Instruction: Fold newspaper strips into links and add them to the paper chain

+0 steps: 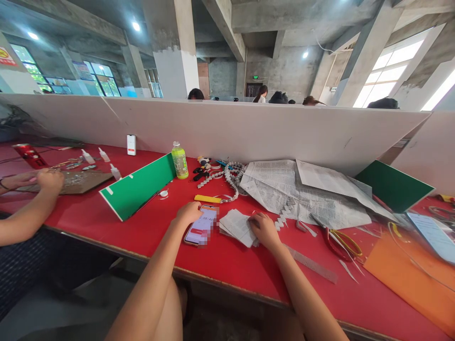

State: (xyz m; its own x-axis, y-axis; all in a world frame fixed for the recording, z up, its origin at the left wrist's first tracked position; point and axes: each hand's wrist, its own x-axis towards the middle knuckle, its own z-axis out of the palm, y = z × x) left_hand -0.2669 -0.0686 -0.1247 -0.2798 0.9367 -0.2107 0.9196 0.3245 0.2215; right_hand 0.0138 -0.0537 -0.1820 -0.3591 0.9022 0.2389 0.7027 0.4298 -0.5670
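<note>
My left hand (189,213) is closed at the upper left edge of a phone (199,226), which lies on the red table with its screen lit and partly pixelated. To the right of the phone is a small stack of cut newspaper pieces (236,226). The bent fingers of my right hand (263,228) close on the right edge of this stack; some fingertips are hidden. Just beyond my right hand lies a folded zigzag paper strip (284,215). Above the phone rests a yellow-handled tool (207,199), perhaps a cutter.
Large newspaper sheets (305,189) cover the back right. Scissors (337,239), a grey strip (313,265) and an orange sheet (408,279) lie rightward. A green board (140,187) and a bottle (179,161) stand left. Another person's hands (50,180) work at far left.
</note>
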